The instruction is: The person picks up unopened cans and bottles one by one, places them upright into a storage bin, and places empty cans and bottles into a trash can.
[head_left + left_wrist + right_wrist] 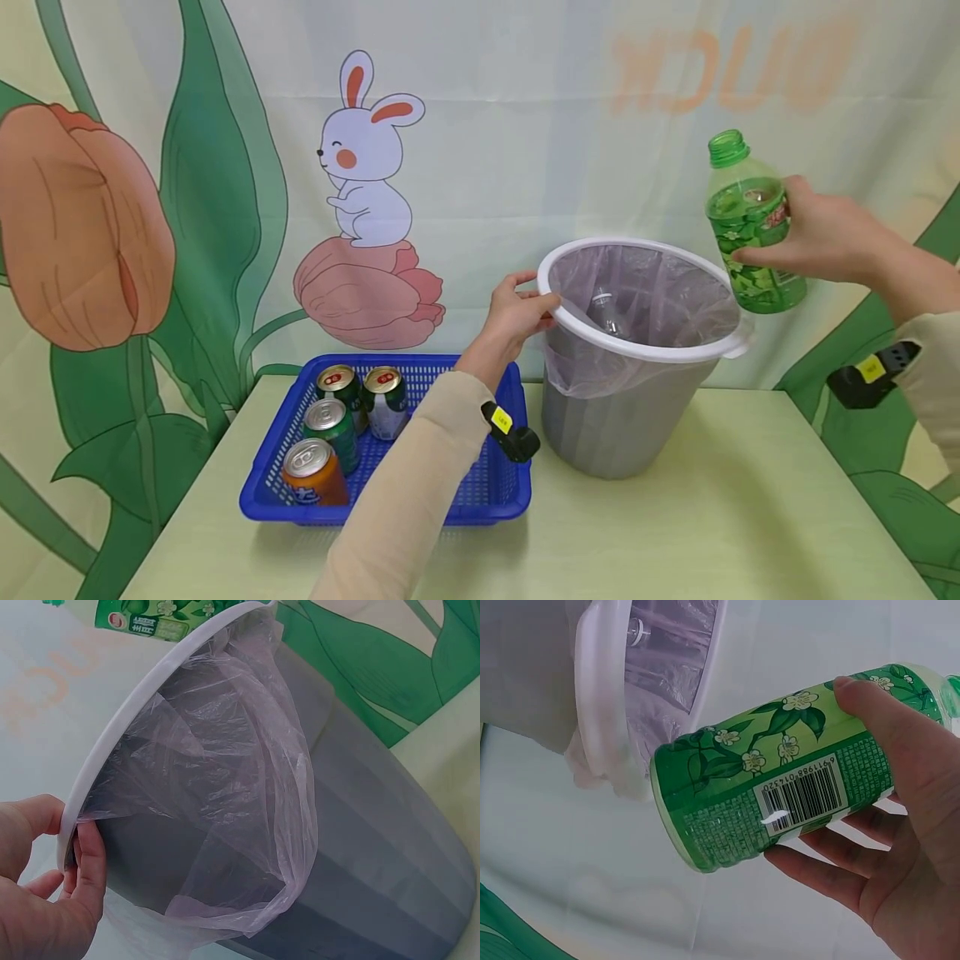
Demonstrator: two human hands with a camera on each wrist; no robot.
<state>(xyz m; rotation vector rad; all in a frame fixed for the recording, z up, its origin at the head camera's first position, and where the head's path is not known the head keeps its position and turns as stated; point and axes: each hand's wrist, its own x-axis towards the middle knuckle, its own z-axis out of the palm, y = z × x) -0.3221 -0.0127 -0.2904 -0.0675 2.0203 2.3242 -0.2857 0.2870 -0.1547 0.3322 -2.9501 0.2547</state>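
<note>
My right hand (832, 233) grips a green plastic bottle (753, 233) with a flower-patterned label, held up at the right of the trash can's rim. Its green neck points up and to the left in the head view; a barcode shows on its label in the right wrist view. With thumb and fingers my left hand (517, 310) pinches the white rim of the grey trash can (615, 417) on its left side. A thin pinkish bag (247, 772) lines the can and folds over the rim. Inside lies a clear plastic bottle (606, 312).
A blue plastic basket (386, 508) stands on the table left of the can, partly behind my left forearm. Several drink cans sit in it, among them an orange can (315, 475) and a teal can (330, 429). A printed curtain (495, 125) hangs behind the table.
</note>
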